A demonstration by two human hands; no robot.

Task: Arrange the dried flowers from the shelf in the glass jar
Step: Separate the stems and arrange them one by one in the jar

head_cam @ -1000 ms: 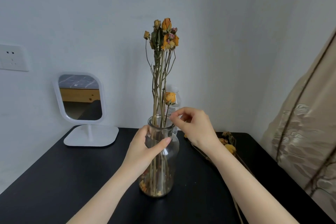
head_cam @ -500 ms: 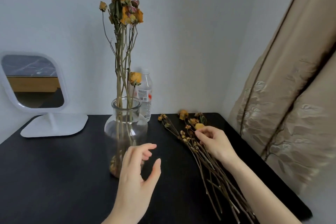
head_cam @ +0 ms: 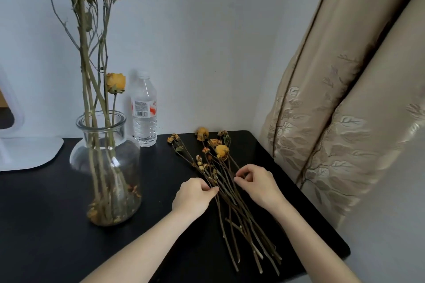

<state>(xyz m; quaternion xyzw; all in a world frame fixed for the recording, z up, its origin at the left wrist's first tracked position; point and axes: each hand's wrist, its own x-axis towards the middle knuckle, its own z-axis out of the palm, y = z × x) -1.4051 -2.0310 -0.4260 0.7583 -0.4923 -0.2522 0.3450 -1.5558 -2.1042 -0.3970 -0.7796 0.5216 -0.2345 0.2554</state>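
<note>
Dried flowers (head_cam: 226,190) pinched by left hand (head_cam: 193,195) and right hand (head_cam: 257,185).

a water bottle (head_cam: 145,112), white mirror base (head_cam: 27,154) and beige curtain (head_cam: 345,99) border the black table (head_cam: 46,225).

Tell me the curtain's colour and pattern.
The curtain is beige with a leaf pattern; head view.

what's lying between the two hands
Head view: the loose dried flower stems lie between the left hand and right hand, both pinching them.
</note>
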